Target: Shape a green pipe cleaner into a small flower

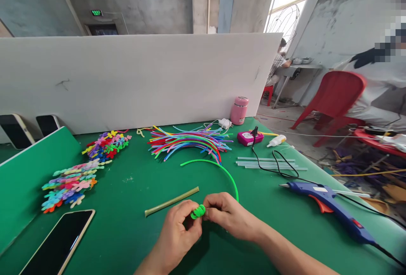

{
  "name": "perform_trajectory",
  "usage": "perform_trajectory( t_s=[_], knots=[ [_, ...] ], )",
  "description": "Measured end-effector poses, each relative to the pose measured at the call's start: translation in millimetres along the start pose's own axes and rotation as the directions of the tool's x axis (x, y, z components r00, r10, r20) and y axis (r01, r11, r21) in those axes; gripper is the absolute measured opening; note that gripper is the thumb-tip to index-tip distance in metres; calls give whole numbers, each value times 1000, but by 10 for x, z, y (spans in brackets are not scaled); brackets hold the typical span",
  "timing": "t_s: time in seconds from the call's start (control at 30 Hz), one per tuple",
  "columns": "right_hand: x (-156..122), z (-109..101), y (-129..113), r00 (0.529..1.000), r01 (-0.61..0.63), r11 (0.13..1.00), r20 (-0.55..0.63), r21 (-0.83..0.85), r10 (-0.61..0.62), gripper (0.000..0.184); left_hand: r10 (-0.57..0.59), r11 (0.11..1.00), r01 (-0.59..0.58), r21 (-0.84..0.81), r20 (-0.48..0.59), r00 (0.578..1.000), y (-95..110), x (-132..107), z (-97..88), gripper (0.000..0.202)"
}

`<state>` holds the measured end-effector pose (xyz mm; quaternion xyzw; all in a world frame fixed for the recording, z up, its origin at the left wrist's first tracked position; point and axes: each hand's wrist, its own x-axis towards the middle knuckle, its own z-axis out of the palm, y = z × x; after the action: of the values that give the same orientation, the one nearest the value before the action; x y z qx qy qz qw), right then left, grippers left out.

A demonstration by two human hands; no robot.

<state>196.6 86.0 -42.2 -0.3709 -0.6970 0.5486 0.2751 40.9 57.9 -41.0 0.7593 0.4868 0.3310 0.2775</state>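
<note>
My left hand [180, 228] pinches a small bright green coil of pipe cleaner [198, 212] between thumb and fingers. Closed beside it, my right hand [230, 218] grips at the coil's right side; its fingertips hide what they pinch. A long green pipe cleaner [226, 172] curves across the table and passes behind my right hand, so I cannot tell whether it joins the coil. Just beyond my left hand lies a yellowish-green stick [171, 202]. Farther back, a heap of many-coloured pipe cleaners [187, 139] spreads over the green table [127, 232].
Flower shapes [71, 184] lie left, near a phone [60, 241]. A blue glue gun [330, 207] with a cord, clear glue sticks [269, 163], a white bottle [277, 141], a magenta box [250, 138] and a pink flask [240, 111] are right. A white panel [142, 82] stands behind.
</note>
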Motion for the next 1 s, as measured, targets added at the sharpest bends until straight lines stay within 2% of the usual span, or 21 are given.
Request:
perform_trajectory(
  t_s=[0.07, 0.17, 0.23, 0.3, 0.33, 0.4, 0.47, 0.5, 0.57, 0.63, 0.7, 0.77, 0.9, 1.0],
  knots=[
    [12, -17, 16, 992, -120, 981, 51, 156, 113, 10, 130, 987, -127, 96, -25, 991, -15, -22, 23, 16],
    [22, -32, 22, 946, -324, 887, 141, 328, 294, 9, 344, 916, -323, 237, -53, 937, -31, -56, 53, 19],
    [26, -32, 21, 916, -399, 840, 193, 368, 351, 9, 448, 858, -414, 303, -48, 893, -32, -70, 66, 19],
    [29, -21, 22, 908, -416, 828, 212, 376, 360, 9, 478, 839, -439, 321, -51, 877, -29, -72, 75, 20],
    [29, -12, 24, 914, -405, 835, 204, 374, 351, 8, 463, 852, -423, 309, -67, 884, -28, -67, 78, 20],
    [23, 8, 28, 945, -326, 878, 152, 350, 290, 8, 345, 922, -314, 227, -110, 932, -24, -53, 79, 18],
    [7, 27, 28, 987, -159, 959, 47, 236, 152, 11, 117, 992, -111, 52, -126, 985, -18, -36, 73, 15],
    [-5, 33, 26, 998, -56, 989, -16, 134, 58, 13, -12, 998, 4, -69, -111, 994, -15, -29, 66, 12],
    [-31, 39, 21, 985, 125, 988, -111, -91, -135, 14, -220, 925, 193, -326, -49, 974, -8, -19, 53, 10],
    [-51, 36, 24, 947, 245, 939, -150, -241, -286, 12, -328, 803, 278, -527, -3, 944, -6, -13, 43, 11],
    [-55, 31, 39, 908, 324, 893, -162, -312, -386, 19, -383, 707, 308, -636, 22, 923, -8, -9, 40, 12],
    [-46, 27, 59, 871, 372, 843, -168, -388, -462, 23, -410, 652, 324, -686, 40, 911, -12, -4, 39, 12],
    [-23, 16, 86, 801, 431, 699, -115, -570, -587, 15, -418, 597, 331, -731, 69, 906, -24, 2, 37, 11],
    [-18, -4, 84, 766, 447, 586, -49, -676, -641, 11, -420, 560, 353, -750, 111, 901, -23, 0, 39, 10]
  ],
)
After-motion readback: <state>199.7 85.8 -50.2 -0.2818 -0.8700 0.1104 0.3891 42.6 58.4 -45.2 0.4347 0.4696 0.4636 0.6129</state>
